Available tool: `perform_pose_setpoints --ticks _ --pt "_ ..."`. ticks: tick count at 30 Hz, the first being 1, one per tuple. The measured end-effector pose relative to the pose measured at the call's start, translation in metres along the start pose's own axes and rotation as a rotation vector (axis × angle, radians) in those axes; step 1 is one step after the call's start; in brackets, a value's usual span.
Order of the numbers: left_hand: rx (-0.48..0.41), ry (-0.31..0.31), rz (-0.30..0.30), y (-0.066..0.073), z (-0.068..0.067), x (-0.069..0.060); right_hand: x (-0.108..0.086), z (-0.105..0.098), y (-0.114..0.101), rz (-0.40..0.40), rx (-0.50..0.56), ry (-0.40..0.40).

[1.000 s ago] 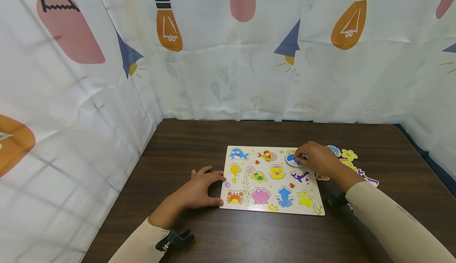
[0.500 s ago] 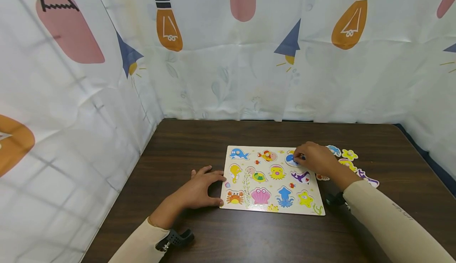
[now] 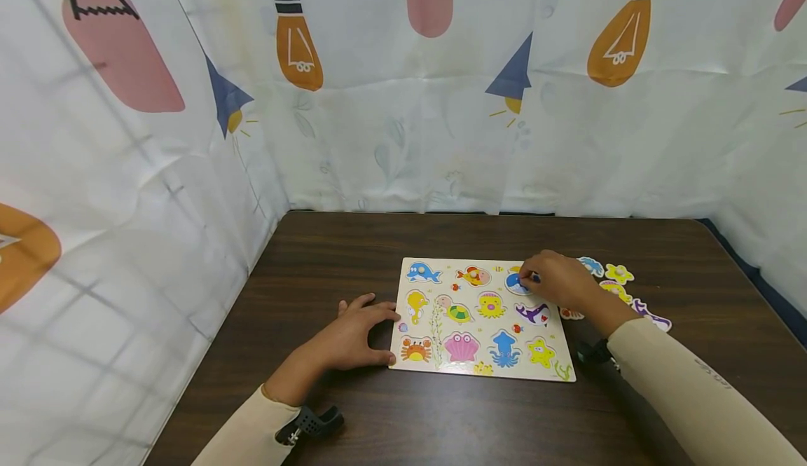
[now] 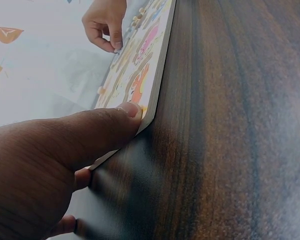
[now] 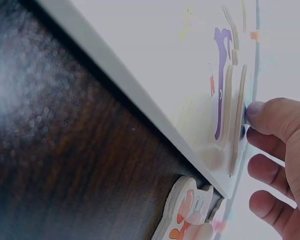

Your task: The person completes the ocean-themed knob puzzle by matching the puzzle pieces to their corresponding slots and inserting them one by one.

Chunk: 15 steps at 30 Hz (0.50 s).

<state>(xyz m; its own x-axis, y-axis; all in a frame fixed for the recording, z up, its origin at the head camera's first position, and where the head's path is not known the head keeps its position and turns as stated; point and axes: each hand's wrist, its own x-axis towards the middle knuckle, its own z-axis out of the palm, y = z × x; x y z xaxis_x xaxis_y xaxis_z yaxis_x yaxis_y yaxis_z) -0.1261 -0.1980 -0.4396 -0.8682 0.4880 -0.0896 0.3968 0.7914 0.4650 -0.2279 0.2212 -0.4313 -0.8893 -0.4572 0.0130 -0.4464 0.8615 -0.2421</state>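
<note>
Blue puzzle piece (image 3: 514,284), apparently being fitted, is pinched by right hand (image 3: 557,280); next, pressing seems due. Sea-creature board (image 3: 488,325) is touched by left hand (image 3: 354,334), fingers spread.

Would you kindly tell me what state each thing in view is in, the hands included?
Puzzle board: flat on the table.
Blue piece: on the board's upper right; whether fully seated, cannot tell.
Right hand: pinches the blue piece.
Left hand: touches the board's left edge.
Yellow flower-like piece: loose, right of the board.
Purple-edged piece: loose, right of the board.
Printed cloth: hanging, creased.
</note>
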Motion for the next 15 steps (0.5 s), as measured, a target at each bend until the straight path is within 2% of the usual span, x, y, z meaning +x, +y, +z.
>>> perform_pose_setpoints --ticks 15 --pt "-0.001 0.004 0.003 -0.0005 -0.0001 -0.0007 0.0003 -0.0024 -0.0047 0.026 0.028 -0.027"
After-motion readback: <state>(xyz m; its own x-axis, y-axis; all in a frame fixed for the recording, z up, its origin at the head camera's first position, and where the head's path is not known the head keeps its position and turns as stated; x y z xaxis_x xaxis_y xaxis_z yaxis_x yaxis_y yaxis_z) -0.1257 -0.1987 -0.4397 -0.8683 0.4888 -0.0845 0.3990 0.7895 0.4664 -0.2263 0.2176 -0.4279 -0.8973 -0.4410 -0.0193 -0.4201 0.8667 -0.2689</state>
